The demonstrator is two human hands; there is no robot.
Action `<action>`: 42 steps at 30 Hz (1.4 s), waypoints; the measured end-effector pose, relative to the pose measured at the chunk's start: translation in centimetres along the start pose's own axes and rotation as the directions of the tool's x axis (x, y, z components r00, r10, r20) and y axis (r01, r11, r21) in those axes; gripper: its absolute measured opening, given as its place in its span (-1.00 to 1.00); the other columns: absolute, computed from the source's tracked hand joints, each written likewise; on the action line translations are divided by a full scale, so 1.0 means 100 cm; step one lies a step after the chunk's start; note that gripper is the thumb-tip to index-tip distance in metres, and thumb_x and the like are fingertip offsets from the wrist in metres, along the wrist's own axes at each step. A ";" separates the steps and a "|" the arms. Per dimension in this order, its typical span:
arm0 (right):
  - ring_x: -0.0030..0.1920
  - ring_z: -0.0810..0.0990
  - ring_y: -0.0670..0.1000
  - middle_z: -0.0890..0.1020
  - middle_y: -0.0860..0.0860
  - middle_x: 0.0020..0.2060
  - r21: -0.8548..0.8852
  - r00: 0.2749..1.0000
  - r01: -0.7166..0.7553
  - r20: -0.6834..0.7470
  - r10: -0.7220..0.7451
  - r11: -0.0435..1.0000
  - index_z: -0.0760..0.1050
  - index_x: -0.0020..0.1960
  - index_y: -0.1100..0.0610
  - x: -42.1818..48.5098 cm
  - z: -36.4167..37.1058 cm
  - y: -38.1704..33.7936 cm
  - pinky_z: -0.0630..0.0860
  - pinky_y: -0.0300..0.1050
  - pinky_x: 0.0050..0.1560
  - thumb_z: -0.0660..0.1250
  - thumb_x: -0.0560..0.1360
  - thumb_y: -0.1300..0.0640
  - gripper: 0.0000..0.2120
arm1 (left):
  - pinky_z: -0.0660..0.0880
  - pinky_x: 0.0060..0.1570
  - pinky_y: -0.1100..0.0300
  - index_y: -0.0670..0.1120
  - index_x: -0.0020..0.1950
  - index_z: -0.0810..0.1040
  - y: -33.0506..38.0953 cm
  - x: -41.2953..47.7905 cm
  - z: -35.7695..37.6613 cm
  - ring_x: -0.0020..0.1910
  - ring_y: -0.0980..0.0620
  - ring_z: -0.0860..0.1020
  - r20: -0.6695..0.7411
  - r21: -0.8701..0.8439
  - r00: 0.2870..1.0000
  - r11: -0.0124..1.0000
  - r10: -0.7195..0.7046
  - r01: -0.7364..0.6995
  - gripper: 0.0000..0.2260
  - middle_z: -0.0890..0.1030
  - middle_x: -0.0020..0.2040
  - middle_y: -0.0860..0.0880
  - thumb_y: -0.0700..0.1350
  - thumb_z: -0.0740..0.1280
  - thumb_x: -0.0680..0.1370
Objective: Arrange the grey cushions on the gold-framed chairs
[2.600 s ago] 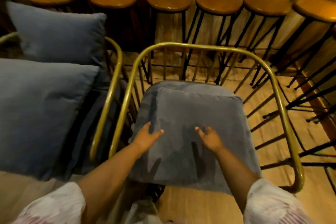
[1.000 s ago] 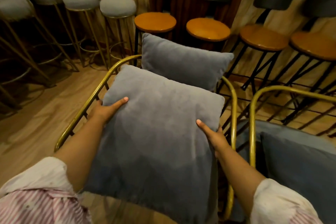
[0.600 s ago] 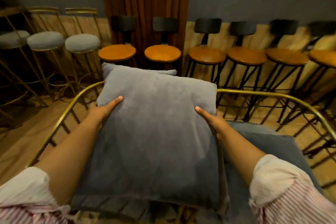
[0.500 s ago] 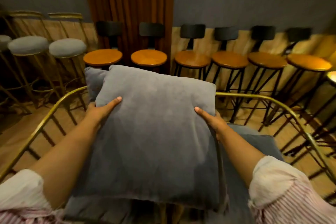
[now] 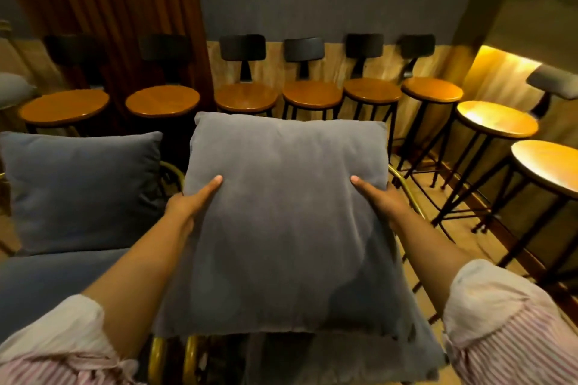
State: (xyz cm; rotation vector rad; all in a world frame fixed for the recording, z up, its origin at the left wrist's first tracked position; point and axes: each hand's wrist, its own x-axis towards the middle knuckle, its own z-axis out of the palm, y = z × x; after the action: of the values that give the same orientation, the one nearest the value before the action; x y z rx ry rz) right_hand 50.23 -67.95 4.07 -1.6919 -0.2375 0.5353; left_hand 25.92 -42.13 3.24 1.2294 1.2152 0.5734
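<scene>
I hold a square grey cushion (image 5: 287,222) upright in front of me, above the right gold-framed chair (image 5: 406,191), whose rail shows only in short pieces past the cushion. My left hand (image 5: 190,200) grips its left edge and my right hand (image 5: 378,197) grips its right edge, thumbs on the front face. That chair's grey seat pad (image 5: 316,356) peeks out below the cushion. On the left gold-framed chair (image 5: 172,170) a second grey cushion (image 5: 81,184) leans upright over a grey seat pad (image 5: 40,278).
A row of black-legged bar stools with round wooden seats (image 5: 309,94) lines the far wall. More such stools (image 5: 497,119) run down the right side, close to the right chair. A brown curtain (image 5: 109,9) hangs at the back left.
I have carried the cushion rightward from over the left chair to over the right chair. My view turned right with it. Both hands kept their grip on its edges.
</scene>
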 end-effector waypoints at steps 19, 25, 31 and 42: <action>0.31 0.43 0.04 0.46 -0.02 0.37 0.098 0.997 -0.078 -0.013 0.080 0.992 0.28 0.45 -0.02 0.288 0.000 -0.010 0.33 -0.05 0.19 0.39 0.05 -0.46 0.07 | 0.37 0.33 -0.19 0.01 0.49 0.23 0.038 0.200 0.202 0.42 -0.18 0.36 0.147 -0.162 0.989 0.987 0.035 -0.011 -0.02 0.38 0.45 -0.06 0.39 0.42 0.17; 0.25 0.44 -0.05 0.54 -0.16 0.14 0.167 0.997 -0.013 -0.070 0.025 0.986 0.30 0.42 -0.03 0.324 0.012 0.036 0.35 -0.08 0.16 0.42 0.06 -0.40 0.01 | 0.27 0.37 -0.30 0.15 0.53 0.08 0.000 0.242 0.224 0.48 -0.20 0.27 0.120 -0.138 0.993 0.990 -0.023 0.039 0.14 0.26 0.53 -0.01 0.51 0.36 0.03; 0.35 0.38 -0.02 0.42 -0.07 0.41 0.166 0.997 -0.061 -0.041 0.069 0.984 0.26 0.46 -0.05 0.332 0.024 0.105 0.32 -0.07 0.30 0.39 0.14 -0.37 -0.04 | 0.25 0.42 -0.17 0.03 0.54 0.10 -0.056 0.264 0.226 0.48 -0.16 0.26 0.049 -0.048 0.997 0.997 -0.053 0.056 -0.14 0.25 0.53 -0.03 0.32 0.34 0.35; 0.45 0.31 0.22 0.33 0.18 0.47 -0.168 0.972 -0.121 -0.221 0.082 0.978 0.15 0.51 0.18 0.302 0.045 0.140 0.27 0.10 0.43 0.22 0.53 -0.15 -0.32 | 0.35 0.36 -0.10 -0.04 0.50 0.27 -0.057 0.249 0.211 0.42 -0.17 0.37 0.150 0.074 0.986 0.995 -0.076 0.065 -0.22 0.36 0.48 -0.09 0.25 0.39 0.37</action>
State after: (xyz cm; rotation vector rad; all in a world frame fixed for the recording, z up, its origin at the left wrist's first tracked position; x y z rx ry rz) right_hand 72.45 -53.34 -16.51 -1.9309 -0.0443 0.4132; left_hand 51.70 -30.56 -14.12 1.2591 1.1515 0.3807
